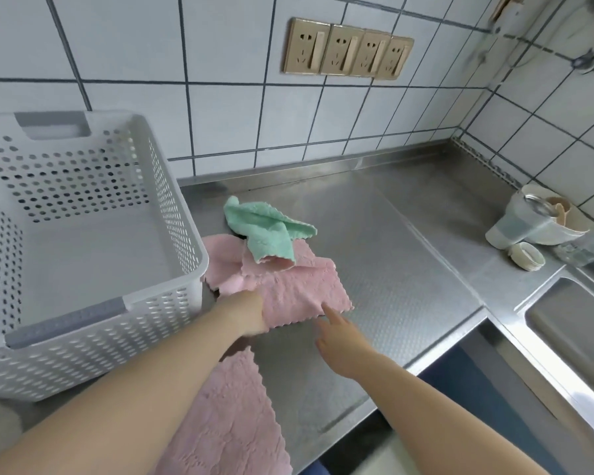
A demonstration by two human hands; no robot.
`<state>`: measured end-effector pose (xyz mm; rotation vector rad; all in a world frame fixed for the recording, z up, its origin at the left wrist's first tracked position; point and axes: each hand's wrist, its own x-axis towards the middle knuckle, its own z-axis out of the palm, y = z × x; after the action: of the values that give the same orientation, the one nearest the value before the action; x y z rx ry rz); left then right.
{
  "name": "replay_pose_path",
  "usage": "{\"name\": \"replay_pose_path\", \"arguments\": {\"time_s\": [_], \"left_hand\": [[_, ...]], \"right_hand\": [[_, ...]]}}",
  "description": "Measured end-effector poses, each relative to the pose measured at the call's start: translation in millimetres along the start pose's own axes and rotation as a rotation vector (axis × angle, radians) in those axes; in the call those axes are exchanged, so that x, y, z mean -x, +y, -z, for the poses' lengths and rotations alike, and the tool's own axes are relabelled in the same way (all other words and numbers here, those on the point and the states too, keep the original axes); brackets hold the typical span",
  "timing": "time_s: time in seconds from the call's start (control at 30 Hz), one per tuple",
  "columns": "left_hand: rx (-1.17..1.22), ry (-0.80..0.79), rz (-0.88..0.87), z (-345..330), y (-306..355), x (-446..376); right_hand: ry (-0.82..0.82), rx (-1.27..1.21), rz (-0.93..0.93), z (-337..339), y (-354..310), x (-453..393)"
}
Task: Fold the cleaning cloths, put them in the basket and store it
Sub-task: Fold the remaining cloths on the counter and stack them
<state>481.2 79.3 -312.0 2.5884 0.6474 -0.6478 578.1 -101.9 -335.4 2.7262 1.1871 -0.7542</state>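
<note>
My left hand (251,313) pinches the pink cloth (299,289); right hand (340,341), fingers straight, should flatten its corner beside.

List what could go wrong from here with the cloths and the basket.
1. The green cloth lies crumpled on the pink cloth that the left hand grips; pulling it may drag the green one along.
2. Another pink cloth reaches the counter edge under the left forearm and might slide off.
3. The basket overlaps the pink pile's edge, so a cloth may snag.

Crumpled pink cloths (288,286) and green cloth (266,231) beside white basket (186,234)
</note>
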Motion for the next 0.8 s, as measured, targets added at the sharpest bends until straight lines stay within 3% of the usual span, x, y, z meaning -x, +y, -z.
{"name": "replay_pose_path", "arguments": {"time_s": [0.13,0.33,0.4,0.57,0.7,0.8], "left_hand": [[-0.199,-0.031,0.005,-7.3,1.8,-13.9],[-0.237,0.027,0.15,-15.0,17.2,-30.1],[-0.217,0.119,0.186,-10.6,21.7,-39.5],[0.203,0.283,0.334,27.7,19.2,-45.9],[0.197,0.519,0.494,81.4,21.4,-58.1],[0.195,0.644,0.493,130.6,30.6,-62.8]], "right_hand": [[0.06,0.046,0.104,1.5,21.1,-24.5],[0.232,0.123,0.394,36.1,43.9,-85.1],[0.243,0.043,0.483,63.0,50.8,-112.0],[0.262,-0.054,0.651,131.8,64.7,-148.7],[0.335,-0.039,0.733,191.6,81.3,-184.2],[0.376,-0.055,0.752,235.5,92.6,-203.4]]}}
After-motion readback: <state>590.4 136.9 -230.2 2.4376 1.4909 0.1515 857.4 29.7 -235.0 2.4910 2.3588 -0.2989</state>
